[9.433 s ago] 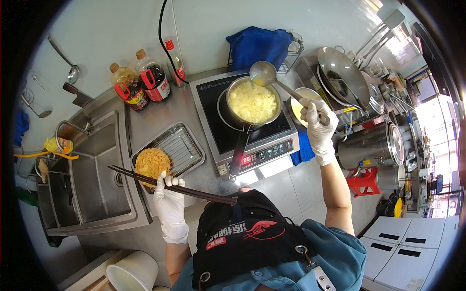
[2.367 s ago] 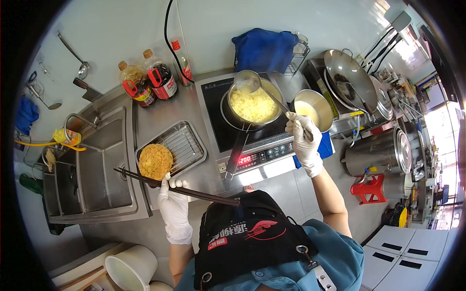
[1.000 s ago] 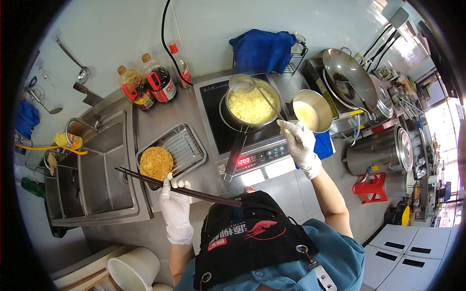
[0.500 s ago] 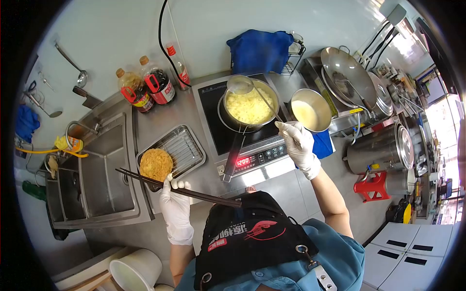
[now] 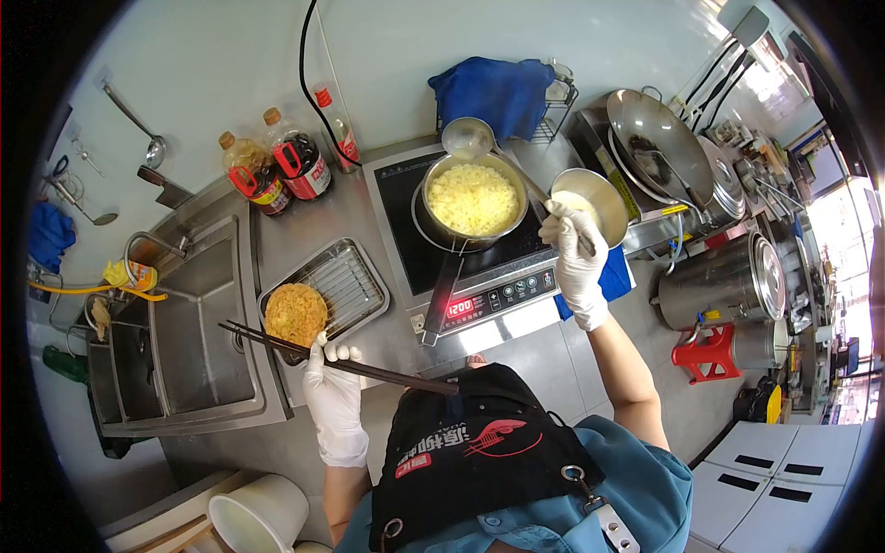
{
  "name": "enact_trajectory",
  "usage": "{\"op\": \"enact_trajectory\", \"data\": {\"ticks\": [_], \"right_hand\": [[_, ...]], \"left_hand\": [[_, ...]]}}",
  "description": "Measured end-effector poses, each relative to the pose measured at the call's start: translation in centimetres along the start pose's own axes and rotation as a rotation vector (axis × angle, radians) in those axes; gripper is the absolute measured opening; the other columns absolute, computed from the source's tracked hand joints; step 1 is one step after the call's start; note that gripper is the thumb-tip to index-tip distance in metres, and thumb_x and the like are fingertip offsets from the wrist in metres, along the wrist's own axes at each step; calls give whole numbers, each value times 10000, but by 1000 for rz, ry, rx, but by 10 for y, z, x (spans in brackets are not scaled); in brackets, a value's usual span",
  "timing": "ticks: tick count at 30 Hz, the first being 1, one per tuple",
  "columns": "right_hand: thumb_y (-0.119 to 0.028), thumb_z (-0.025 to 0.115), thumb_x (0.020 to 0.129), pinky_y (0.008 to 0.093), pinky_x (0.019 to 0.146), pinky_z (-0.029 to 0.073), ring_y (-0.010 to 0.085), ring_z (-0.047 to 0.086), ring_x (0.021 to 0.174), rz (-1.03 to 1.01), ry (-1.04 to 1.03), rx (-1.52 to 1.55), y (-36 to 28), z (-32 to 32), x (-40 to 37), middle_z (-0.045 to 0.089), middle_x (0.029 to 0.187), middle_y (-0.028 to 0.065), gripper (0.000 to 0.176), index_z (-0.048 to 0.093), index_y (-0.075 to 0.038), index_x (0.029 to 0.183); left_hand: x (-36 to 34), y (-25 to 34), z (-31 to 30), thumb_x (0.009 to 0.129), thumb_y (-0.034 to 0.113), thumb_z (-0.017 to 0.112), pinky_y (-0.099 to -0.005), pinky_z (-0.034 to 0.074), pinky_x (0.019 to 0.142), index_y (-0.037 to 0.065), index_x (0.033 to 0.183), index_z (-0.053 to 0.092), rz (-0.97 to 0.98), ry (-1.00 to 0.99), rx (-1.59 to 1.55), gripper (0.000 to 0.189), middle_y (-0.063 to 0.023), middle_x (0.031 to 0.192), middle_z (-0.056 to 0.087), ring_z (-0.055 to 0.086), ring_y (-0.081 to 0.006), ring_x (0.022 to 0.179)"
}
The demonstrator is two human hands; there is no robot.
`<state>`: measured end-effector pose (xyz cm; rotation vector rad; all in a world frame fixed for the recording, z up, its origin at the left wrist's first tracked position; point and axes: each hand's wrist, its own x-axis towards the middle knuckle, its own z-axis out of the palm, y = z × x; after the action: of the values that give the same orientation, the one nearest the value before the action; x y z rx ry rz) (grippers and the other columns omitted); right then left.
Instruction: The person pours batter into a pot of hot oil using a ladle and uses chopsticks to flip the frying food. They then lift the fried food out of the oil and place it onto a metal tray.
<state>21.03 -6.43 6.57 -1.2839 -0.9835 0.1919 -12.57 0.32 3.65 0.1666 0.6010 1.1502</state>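
In a white glove, my left hand [image 5: 334, 373] is closed round long dark chopsticks [image 5: 396, 373], close to the near edge of a metal tray [image 5: 371, 300]. A round golden cake [image 5: 296, 313] lies on the rack in that tray. My gloved right hand [image 5: 576, 253] grips the handle of a ladle [image 5: 468, 138], whose bowl hangs over the far rim of a pot. The pot [image 5: 444, 232] holds pale yellow food and sits on the induction cooker [image 5: 398, 198]. Beside it, partly behind my right hand, stands a metal bowl [image 5: 613, 207] with pale liquid.
Sauce bottles [image 5: 300, 166] stand by the wall, left of the cooker. A sink [image 5: 207, 313] is at the left. Blue cloth [image 5: 493, 92] hangs on a rack behind the pot. At the right are a wok [image 5: 645, 120], a large steel pot [image 5: 714, 286] and a red stool [image 5: 705, 355].
The ladle's bowl has moved up and slightly right, from over the pot's food to its far rim. My right hand has shifted slightly right and nearer the metal bowl. My left hand has hardly moved.
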Motion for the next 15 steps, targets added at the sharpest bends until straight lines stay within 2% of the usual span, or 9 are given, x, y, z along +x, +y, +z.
{"op": "enact_trajectory", "data": {"ticks": [2, 5, 6, 15], "right_hand": [[-7, 539, 878, 228, 605, 466, 109, 552, 654, -215, -76, -228, 10, 1, 0, 577, 756, 54, 195, 609, -9, 1061], [29, 592, 815, 260, 580, 471, 179, 573, 637, -340, -185, -426, 19, 2, -3, 579, 757, 94, 238, 616, -31, 1043], [34, 612, 788, 276, 574, 477, 216, 583, 646, -326, -212, -451, 20, 1, -5, 583, 767, 110, 257, 620, -50, 1031], [51, 621, 757, 304, 558, 480, 240, 591, 650, -499, -319, -581, 19, -1, -4, 589, 767, 110, 363, 585, -75, 1096]], "left_hand": [[-1, 1, 2, 960, 155, 398, -322, 420, 737, 37, 1000, 500, 5, -10, 1, 161, -13, 709, 424, 446, -142, 682], [-3, 1, 4, 961, 158, 398, -322, 420, 741, 36, 1005, 501, 4, 4, 3, 165, -12, 709, 419, 444, -141, 685], [-3, 1, 2, 961, 161, 401, -322, 421, 743, 37, 1007, 501, 11, -1, 7, 166, -12, 709, 419, 444, -141, 685], [-5, 2, 3, 957, 166, 414, -323, 420, 741, 34, 1016, 505, 18, 10, -8, 171, -12, 710, 420, 447, -143, 688]]}}
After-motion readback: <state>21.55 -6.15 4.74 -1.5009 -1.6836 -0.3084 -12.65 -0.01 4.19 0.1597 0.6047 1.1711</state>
